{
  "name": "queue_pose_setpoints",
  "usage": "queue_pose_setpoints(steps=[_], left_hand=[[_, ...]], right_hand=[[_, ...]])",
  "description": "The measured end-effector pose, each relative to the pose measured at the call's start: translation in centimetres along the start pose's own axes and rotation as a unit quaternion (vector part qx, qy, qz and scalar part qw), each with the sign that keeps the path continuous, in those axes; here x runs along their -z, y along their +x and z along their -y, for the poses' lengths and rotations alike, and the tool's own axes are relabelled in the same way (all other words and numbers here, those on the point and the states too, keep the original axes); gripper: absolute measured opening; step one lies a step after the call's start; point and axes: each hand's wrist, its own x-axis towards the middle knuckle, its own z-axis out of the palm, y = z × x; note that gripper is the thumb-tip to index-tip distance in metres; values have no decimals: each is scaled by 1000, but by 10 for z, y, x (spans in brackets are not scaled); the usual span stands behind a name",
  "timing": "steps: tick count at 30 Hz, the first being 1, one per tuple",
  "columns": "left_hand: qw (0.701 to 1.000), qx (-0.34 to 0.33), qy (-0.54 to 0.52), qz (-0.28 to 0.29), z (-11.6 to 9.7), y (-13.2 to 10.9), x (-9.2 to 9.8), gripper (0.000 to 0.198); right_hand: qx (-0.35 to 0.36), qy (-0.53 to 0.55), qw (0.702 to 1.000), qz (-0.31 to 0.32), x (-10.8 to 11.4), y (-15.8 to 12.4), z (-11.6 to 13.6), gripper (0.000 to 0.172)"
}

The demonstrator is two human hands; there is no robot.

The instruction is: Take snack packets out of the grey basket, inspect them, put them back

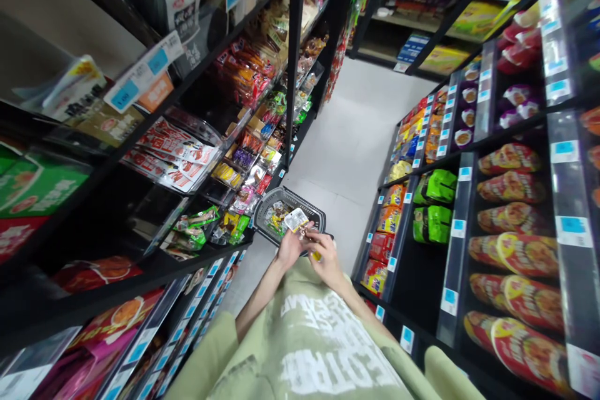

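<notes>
Head view: the left hand (291,247) and the right hand (324,252) are positioned close together in front of the torso, fingers partly curled. The fingertips are brought together at a small packet (304,232); by which hand it is gripped cannot be told. The small packet is located over the near side of a dark basket (309,202). A white-labelled packet (296,219) is seen just beyond the fingertips, and mixed small packets (276,217) are contained in the basket. A pale green shirt (337,325) with white lettering is worn. Wrapped snacks are stocked on the left shelving, including red-and-white packets (173,153). Green packs (435,206) and red-and-yellow packages (510,251) are arranged in rows on the right.
</notes>
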Motion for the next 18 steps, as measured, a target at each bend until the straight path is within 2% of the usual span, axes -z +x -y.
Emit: queue_pose_setpoints(steps=[3,8,14,18], left_hand=[[997,22,-58,42,-6,-6,-7,61],[996,30,-59,60,-7,-8,-4,62],[998,10,-34,52,-3,-6,0,58],[999,-34,1,-18,5,-1,10,40]], right_hand=[[99,-128,986,50,-2,-1,6,29],[127,-188,973,52,-4,-5,5,28],[91,-125,986,59,-3,-5,8,29],[16,13,1000,4,-4,-4,9,27]])
